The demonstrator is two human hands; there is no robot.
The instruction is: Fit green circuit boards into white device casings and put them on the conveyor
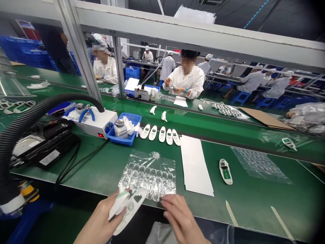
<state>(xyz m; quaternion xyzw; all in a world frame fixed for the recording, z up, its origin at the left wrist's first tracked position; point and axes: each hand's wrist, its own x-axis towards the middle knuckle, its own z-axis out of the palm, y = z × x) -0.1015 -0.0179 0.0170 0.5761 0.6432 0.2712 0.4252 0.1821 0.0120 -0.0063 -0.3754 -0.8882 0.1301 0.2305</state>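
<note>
While left hand (103, 211) grips white casing (131, 210) by tabletop (96, 173) edge, can't tell whether right hand (181, 215) holds anything; equipment label (50, 157) unreadable.

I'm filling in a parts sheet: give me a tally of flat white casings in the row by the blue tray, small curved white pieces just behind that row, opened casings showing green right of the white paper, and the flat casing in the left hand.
Flat white casings in row: 5
Curved white pieces: 2
Opened casings: 2
Held flat casing, left hand: 1
Total: 10
</note>
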